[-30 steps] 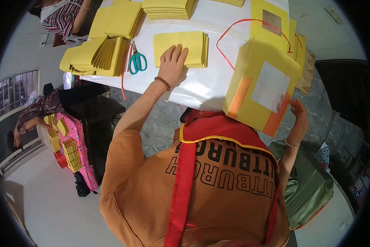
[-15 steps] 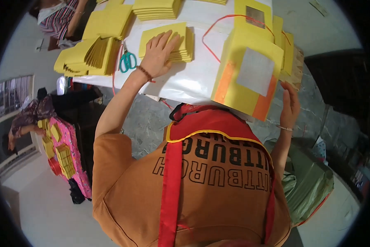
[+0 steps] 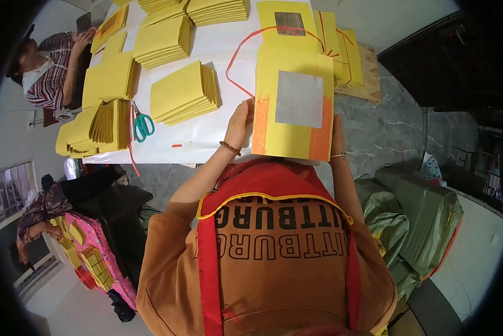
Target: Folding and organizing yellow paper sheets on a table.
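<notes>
A thick yellow paper bundle (image 3: 293, 134) with a silver square in its middle and orange strips along both sides stands tilted at the near edge of the white table (image 3: 206, 134). My left hand (image 3: 239, 124) presses flat against its left edge. On the other side, my right hand (image 3: 337, 133) grips its right edge. A fanned stack of yellow sheets (image 3: 184, 92) lies just left of my left hand. A red string (image 3: 234, 61) loops over the table behind the bundle.
Teal-handled scissors (image 3: 142, 124) lie left of the fanned stack. Several more yellow stacks (image 3: 162, 39) cover the table. One person (image 3: 44, 61) sits at the far left corner, another (image 3: 50, 213) crouches lower left. Green sacks (image 3: 425, 218) lie on the floor at right.
My left hand lifted off the fanned yellow stack and came right to the bundle's left edge. The bundle swung from a tilted corner-on pose to face me squarely.
</notes>
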A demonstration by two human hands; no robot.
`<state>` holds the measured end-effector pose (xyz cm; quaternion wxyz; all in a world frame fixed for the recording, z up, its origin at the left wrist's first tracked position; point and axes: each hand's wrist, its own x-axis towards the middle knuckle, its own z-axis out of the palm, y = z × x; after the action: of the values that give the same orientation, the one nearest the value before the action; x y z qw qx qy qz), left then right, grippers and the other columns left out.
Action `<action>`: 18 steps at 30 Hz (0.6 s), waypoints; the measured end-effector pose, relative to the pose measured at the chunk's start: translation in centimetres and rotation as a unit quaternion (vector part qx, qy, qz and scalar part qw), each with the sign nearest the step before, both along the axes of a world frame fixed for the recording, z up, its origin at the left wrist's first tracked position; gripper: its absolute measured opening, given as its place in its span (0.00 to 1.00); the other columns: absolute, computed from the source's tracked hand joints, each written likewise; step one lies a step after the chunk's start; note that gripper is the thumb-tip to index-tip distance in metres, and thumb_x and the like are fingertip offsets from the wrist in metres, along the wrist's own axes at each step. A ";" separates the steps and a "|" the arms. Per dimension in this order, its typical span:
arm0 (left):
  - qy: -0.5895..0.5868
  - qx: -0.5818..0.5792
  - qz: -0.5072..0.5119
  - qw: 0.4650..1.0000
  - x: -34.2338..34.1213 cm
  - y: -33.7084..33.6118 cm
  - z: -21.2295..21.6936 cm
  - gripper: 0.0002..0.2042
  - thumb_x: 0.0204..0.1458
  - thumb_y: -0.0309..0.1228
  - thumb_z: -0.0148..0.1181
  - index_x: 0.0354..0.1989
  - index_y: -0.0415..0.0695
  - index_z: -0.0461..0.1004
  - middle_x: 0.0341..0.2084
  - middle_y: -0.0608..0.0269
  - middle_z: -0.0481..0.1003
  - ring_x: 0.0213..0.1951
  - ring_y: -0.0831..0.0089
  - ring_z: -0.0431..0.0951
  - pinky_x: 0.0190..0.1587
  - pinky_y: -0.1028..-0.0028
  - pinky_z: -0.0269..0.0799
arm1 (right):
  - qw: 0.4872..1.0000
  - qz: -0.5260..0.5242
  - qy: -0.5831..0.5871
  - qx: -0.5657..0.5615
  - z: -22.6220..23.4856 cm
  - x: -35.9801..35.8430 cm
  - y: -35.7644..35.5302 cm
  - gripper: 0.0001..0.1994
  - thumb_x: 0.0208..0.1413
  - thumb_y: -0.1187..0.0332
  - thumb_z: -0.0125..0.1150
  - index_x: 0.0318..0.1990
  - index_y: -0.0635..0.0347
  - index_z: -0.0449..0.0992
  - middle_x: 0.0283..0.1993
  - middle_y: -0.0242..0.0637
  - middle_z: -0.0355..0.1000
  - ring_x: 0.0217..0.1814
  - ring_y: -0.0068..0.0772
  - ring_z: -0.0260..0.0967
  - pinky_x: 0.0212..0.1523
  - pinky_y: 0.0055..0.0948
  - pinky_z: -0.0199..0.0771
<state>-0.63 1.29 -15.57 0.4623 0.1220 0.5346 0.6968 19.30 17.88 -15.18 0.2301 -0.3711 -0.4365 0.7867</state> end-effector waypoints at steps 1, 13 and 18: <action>0.005 0.005 0.001 1.000 0.0 -0.5 -0.5 0.23 0.60 0.44 0.39 0.56 0.40 0.61 0.49 0.61 0.67 0.50 0.74 0.66 0.54 0.73 0.59 | 0.999 -0.020 -0.011 0.036 0.4 -0.2 0.0 0.30 0.61 0.45 0.28 0.61 0.59 0.57 0.63 0.35 0.56 0.62 0.31 0.55 0.60 0.30 0.53; 0.247 -0.094 0.013 0.964 0.8 -3.4 -0.7 0.15 0.54 0.22 0.45 0.51 0.36 0.65 0.39 0.63 0.70 0.39 0.78 0.69 0.44 0.80 0.63 | 0.989 -0.073 -0.116 0.061 -2.5 1.8 -0.2 0.19 0.59 0.57 0.48 0.50 0.61 0.69 0.42 0.32 0.69 0.43 0.24 0.65 0.43 0.23 0.65; 0.261 -0.085 0.134 0.952 -1.5 4.4 0.8 0.16 0.56 0.31 0.44 0.49 0.36 0.65 0.35 0.63 0.69 0.34 0.76 0.67 0.41 0.77 0.64 | 0.976 -0.031 -0.123 0.177 -5.8 3.9 0.6 0.20 0.59 0.57 0.47 0.52 0.61 0.67 0.47 0.35 0.68 0.46 0.27 0.66 0.46 0.27 0.66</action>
<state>-2.09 5.66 -14.74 0.2174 0.1877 0.7052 0.6483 23.17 18.52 -21.02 0.2611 -0.4318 -0.5823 0.6374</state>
